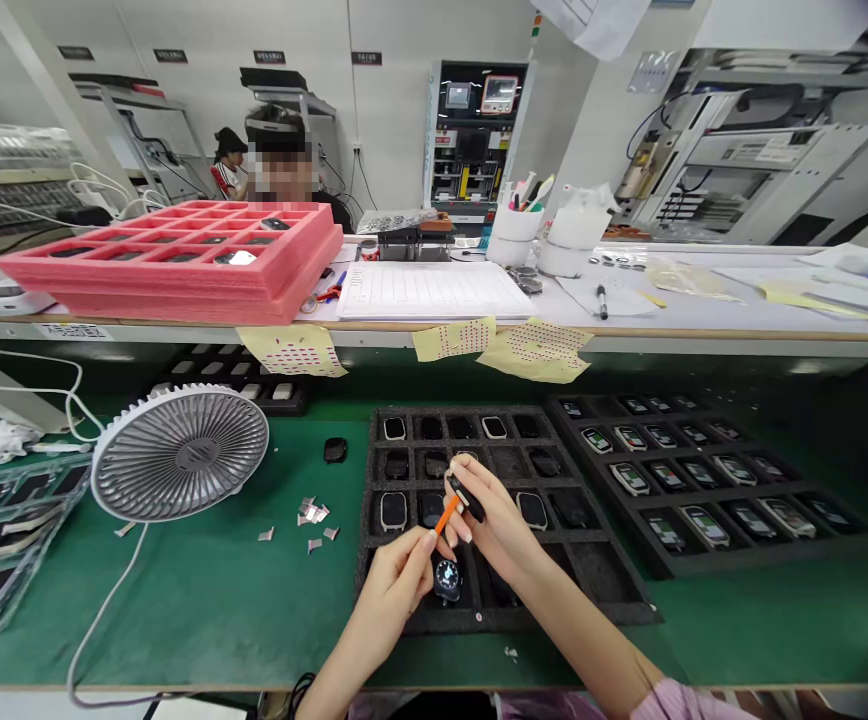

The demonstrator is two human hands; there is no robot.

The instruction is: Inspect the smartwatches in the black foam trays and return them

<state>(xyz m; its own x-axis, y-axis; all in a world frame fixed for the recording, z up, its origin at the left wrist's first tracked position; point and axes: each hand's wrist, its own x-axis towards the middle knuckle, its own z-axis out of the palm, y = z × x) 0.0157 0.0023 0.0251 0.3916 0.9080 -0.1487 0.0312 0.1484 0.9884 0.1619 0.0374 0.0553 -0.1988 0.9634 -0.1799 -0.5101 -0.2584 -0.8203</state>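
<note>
Above a black foam tray [513, 620] of watch cases, my two hands meet. My left hand [402, 572] is closed, pinching a thin orange stick-like tool [447, 516]. Its upper end touches a small black watch case [467, 498], which my right hand [500, 522] grips in its fingers, tilted on edge. Just below my fingertips lies a watch with a lit dial [447, 577] in a front compartment of the tray. Other compartments hold dark and silver-rimmed cases, such as a silver-rimmed watch [531, 510] beside my right hand.
A second black tray [674, 565] of watches lies right. Left are a white fan [186, 455], a single black watch case [335, 450], small foil-like pieces [314, 512] and a clear plastic tray [6, 590]. The shelf [629, 345] ahead bears pink foam trays [179, 300] and papers [434, 290].
</note>
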